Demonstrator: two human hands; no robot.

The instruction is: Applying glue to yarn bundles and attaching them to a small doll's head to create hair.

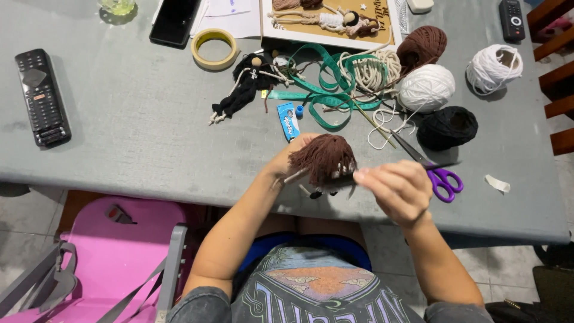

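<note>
Brown yarn doll is held over the table edge by the left hand, closed around it. A dark comb is pinched in the right hand, against the doll's hair, near purple scissors.

- Left hand: mostly hidden behind the brown yarn tuft; its grip could not be made out.
- Right hand: fingers curled over a thin dark item, too blurred to identify.
- Purple-handled scissors: blades partly covered by the right hand.
- Glass object: cut off by the top edge.
- Black phone: upper end cut off by the top edge.
- Framed doll board: top cropped.
- Small remote: top cropped.
- Pink chair: cut off at the bottom and left edges.
- Surface: far edge out of view.
- Small dark bits below the tuft: too small to tell.
</note>
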